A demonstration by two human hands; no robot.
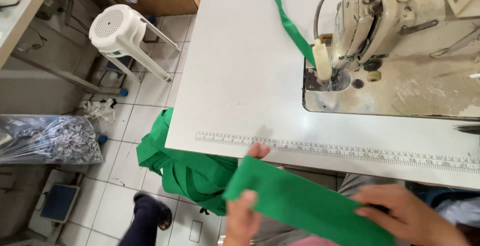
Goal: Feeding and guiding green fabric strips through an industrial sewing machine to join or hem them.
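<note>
A wide green fabric band (300,201) lies stretched across my lap, just below the front edge of the white sewing table (240,76). My left hand (245,211) grips its left end, fingers wrapped around the cloth. My right hand (405,213) presses on the band's right part, holding it. A narrow green strip (292,26) runs from the table's far edge to the needle area of the cream sewing machine (385,21).
A pile of green cloth (185,171) hangs off the table's left corner toward the tiled floor. A white plastic stool (120,31) stands at the left, a plastic-wrapped bundle (45,138) lower left. A printed ruler (330,151) lines the table's front edge.
</note>
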